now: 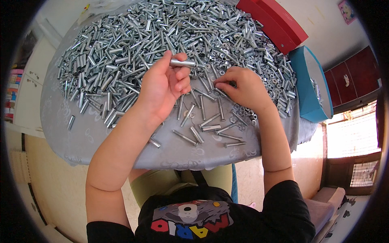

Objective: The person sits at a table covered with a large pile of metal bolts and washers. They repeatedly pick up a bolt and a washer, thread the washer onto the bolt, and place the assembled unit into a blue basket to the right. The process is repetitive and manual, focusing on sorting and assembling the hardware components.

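Observation:
My left hand (162, 82) is raised over the pile, palm partly turned up. Between its thumb and fingers lies a shiny metal sleeve (183, 63), with a thinner bolt end (200, 65) showing at its right. My right hand (243, 86) reaches down to the pile's near side, thumb and forefinger close together beside loose bolts. Whether anything sits between those fingertips is hidden. Below the hands, several loose bolts (203, 107) and a sleeve (197, 135) are scattered on the grey tablecloth (182, 155). Hex nuts (253, 114) cluster just under my right wrist.
A large heap of metal sleeves, bolts and nuts (146, 36) covers most of the table. A red box (276, 24) borders it at the back right. Next to that, a blue container (310, 88) holds metal parts at the table's right edge.

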Tool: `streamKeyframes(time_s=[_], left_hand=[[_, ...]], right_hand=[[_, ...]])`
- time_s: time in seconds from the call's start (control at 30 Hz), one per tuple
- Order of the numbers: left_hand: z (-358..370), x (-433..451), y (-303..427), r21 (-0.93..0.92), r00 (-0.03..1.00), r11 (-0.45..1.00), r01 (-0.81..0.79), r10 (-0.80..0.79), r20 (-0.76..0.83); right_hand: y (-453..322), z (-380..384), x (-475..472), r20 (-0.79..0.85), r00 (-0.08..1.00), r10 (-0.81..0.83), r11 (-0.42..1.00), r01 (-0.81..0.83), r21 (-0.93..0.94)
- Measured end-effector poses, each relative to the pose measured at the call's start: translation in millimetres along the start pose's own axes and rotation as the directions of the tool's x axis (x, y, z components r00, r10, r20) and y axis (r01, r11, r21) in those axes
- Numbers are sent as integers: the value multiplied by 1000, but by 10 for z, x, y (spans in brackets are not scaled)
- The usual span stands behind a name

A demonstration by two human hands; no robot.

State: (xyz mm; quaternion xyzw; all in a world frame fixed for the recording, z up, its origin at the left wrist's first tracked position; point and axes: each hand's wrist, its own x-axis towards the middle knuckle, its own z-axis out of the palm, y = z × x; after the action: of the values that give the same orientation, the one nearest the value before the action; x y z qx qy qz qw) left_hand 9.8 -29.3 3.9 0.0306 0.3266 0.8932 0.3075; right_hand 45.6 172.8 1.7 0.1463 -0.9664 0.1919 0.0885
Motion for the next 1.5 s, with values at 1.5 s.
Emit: streamKeyframes(time_s=[1.5], left_hand=[[-18,19,-103,51,1000,998,29,-29,0]], right_hand=[[-175,110,-35,-90,996,-7,997,0,-79]])
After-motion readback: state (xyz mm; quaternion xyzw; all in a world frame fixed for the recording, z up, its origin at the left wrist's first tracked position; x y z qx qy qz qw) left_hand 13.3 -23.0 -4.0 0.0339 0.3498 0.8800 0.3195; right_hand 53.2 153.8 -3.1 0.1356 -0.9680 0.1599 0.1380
